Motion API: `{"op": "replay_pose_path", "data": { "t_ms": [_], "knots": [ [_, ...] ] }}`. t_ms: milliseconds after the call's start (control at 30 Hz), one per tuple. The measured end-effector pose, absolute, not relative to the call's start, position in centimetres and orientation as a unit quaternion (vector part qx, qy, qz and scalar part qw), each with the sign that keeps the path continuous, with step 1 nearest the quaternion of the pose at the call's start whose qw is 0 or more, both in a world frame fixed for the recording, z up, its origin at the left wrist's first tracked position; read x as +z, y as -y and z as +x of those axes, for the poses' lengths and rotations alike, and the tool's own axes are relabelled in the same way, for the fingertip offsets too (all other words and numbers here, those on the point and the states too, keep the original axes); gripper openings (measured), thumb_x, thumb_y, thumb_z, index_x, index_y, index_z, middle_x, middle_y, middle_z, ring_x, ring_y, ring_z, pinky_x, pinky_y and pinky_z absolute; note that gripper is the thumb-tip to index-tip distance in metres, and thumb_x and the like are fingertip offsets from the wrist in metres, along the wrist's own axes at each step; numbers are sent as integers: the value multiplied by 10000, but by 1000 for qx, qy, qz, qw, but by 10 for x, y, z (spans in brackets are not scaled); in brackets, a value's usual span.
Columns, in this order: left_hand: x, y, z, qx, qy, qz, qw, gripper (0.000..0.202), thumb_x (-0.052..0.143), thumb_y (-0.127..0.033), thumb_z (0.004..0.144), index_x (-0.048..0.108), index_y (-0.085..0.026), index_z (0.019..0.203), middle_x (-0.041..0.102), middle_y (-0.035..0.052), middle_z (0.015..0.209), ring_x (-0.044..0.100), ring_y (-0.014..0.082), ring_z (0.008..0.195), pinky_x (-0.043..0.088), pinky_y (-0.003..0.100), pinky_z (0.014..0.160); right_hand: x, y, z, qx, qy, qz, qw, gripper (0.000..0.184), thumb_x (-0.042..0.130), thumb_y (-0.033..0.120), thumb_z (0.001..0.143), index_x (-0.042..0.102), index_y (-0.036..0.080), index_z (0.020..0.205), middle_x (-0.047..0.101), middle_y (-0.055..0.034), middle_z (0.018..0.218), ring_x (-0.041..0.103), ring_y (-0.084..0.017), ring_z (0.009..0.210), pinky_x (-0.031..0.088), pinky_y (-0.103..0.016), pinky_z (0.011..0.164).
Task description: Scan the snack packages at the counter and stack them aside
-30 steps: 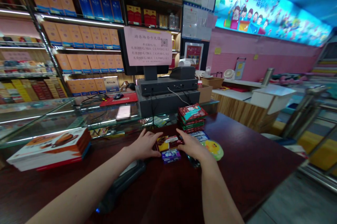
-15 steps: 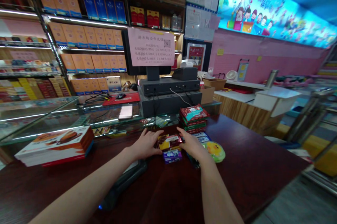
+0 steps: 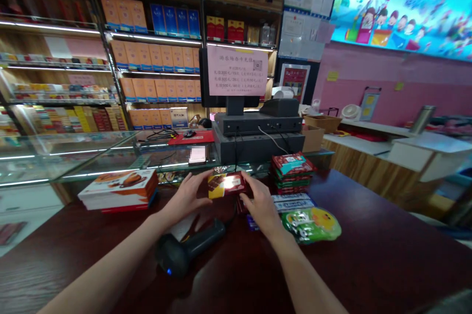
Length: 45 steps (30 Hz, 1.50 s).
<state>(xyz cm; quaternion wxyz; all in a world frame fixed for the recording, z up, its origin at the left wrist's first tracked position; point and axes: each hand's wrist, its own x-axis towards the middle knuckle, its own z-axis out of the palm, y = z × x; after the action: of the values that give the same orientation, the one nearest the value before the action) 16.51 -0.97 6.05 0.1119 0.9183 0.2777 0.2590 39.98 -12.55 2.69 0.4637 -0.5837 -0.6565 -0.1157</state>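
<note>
A small red and yellow chocolate box [image 3: 226, 185] with a chocolate picture is held up over the dark counter between my two hands. At its left end, my left hand [image 3: 190, 195] grips it between thumb and fingers. The other end is in my right hand [image 3: 260, 201], fingers bent around the edge. Glare whitens part of the box's face. Beneath my right hand, a purple pack [image 3: 252, 223] lies mostly covered, and a dark red pack edge shows above it. A black handheld barcode scanner [image 3: 191, 250] with a blue light lies below my left hand.
Right of my hands lie a green pack with a yellow duck [image 3: 313, 224] and a blue-white pack [image 3: 293, 202]. Behind them is a stack of red packets [image 3: 293, 171]. A white-orange box [image 3: 120, 188] stands left. A register [image 3: 258, 125] stands on the glass case behind.
The chocolate box has risen off the counter, now between both hands. The camera view has turned left, and the scanner shows more fully.
</note>
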Motion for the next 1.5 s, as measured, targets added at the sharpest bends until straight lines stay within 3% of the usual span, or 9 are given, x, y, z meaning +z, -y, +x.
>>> {"op": "replay_pose_path", "data": {
  "t_ms": [133, 333, 633, 933, 1200, 1500],
  "knots": [
    [62, 13, 132, 313, -293, 895, 126, 735, 675, -244, 790, 392, -256, 1469, 550, 64, 1473, 510, 251, 1360, 294, 481, 1211, 23, 123, 373, -157, 670, -534, 492, 552, 531, 150, 939, 455, 256, 1475, 604, -82, 1421, 578, -242, 1288, 455, -434, 1072],
    [54, 19, 94, 356, -307, 870, 150, 745, 670, -237, 789, 400, -270, 1482, 539, 62, 1485, 510, 257, 1364, 377, 458, 1173, 17, 114, 343, -177, 687, -508, 488, 578, 529, 143, 949, 420, 270, 1502, 609, -80, 1415, 575, -237, 1293, 447, -440, 1079],
    [45, 35, 56, 404, -356, 805, 250, 804, 659, -230, 765, 353, -272, 1507, 460, 62, 1554, 437, 250, 1429, 319, 456, 1209, 28, 99, 307, -92, 713, -506, 477, 555, 529, 169, 942, 453, 256, 1484, 627, -82, 1394, 607, -239, 1255, 496, -428, 1056],
    [23, 25, 43, 389, -366, 829, 166, 733, 648, -219, 840, 354, -330, 1503, 566, 57, 1448, 561, 243, 1304, 435, 437, 1119, 11, 94, 298, -43, 698, -523, 487, 606, 516, 191, 950, 362, 273, 1530, 577, -82, 1449, 571, -245, 1306, 494, -457, 1083],
    [11, 23, 50, 379, -348, 849, 122, 772, 626, -238, 892, 233, -355, 1546, 504, 62, 1510, 522, 235, 1353, 427, 431, 1134, 3, 92, 314, -99, 741, -490, 448, 593, 459, 135, 969, 347, 265, 1537, 554, -92, 1464, 532, -232, 1340, 453, -467, 1119],
    [6, 23, 53, 370, -322, 867, 83, 738, 576, -221, 928, 203, -348, 1552, 407, 80, 1584, 440, 239, 1428, 382, 465, 1179, 4, 90, 316, -101, 740, -486, 454, 545, 460, 191, 999, 366, 259, 1532, 574, -99, 1446, 557, -237, 1319, 477, -460, 1095]
  ]
}}
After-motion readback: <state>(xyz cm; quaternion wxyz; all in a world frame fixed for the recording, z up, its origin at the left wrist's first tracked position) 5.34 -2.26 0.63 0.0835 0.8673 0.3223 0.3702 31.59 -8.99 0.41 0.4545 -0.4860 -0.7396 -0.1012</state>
